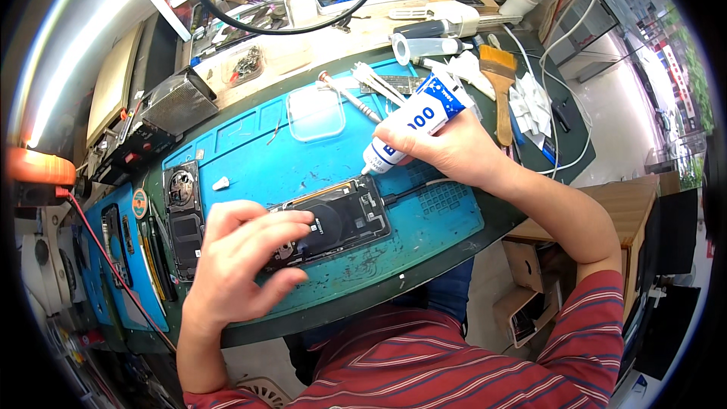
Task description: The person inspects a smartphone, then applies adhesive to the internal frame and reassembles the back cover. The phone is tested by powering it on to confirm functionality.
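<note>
On the blue silicone mat (424, 220) lies an opened black phone (337, 220); the left hand (242, 257) presses it flat, fingers spread, steadying it while the right hand (447, 151), fingers closed around a white-and-blue glue tube (413, 121), aims its nozzle at the phone's upper edge.

Bench is pretty packed. Using the blue work mat (454, 220) as the landmark: a clear plastic tray (316, 112) sits on its far edge, and a little white cap (220, 182) lies on its left part. Just off the mat's left side there's a dark phone back cover (184, 220). Beyond the far edge, a screwdriver (350, 96) and white plastic pry tools (376, 81) lie side by side. Farther back right of the mat is a wooden-handled brush (500, 83), with crumpled white wipes (532, 104) right next to it. A black metal box (180, 101) stands off the mat's far left corner.
</note>
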`<state>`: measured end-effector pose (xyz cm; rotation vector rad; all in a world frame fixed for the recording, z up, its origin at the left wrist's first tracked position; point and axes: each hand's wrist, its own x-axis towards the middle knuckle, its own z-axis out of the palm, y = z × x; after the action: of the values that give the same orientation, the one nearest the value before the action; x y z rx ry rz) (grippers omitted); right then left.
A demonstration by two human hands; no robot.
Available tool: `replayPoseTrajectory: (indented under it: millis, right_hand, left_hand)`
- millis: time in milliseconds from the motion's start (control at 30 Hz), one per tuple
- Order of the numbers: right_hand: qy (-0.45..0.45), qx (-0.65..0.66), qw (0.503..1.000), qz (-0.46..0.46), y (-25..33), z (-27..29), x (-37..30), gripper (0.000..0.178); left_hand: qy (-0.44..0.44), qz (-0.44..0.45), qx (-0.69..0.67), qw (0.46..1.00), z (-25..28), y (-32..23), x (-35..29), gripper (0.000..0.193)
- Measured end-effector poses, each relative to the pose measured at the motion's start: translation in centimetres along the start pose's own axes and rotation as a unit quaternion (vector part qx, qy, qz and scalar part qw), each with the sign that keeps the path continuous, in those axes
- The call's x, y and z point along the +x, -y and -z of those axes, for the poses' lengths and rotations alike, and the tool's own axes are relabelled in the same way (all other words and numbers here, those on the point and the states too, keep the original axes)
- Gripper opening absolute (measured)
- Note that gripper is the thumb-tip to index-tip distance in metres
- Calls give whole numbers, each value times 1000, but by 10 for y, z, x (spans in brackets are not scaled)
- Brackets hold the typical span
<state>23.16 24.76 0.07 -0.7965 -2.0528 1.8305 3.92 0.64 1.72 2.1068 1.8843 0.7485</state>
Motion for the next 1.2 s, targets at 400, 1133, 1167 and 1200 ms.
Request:
replayPoseTrajectory:
  millis: [400, 1133, 1167, 1200]
  right_hand:
    - [-6, -6, 1000, -4, 0, 4, -2, 26]
    - [-3, -2, 1000, -1, -4, 8, -7, 37]
    - [-1, -1, 1000, -3, -4, 8, -7, 33]
    - [2, 1, 1000, -5, -4, 8, -7, 30]
  left_hand:
    - [35, -30, 39, 998, -10, 2, -2, 49]
    - [30, -25, 29, 999, -11, 1, -2, 50]
    - [29, -25, 29, 999, -11, 1, -2, 50]
    - [30, -24, 29, 999, -11, 1, -2, 51]
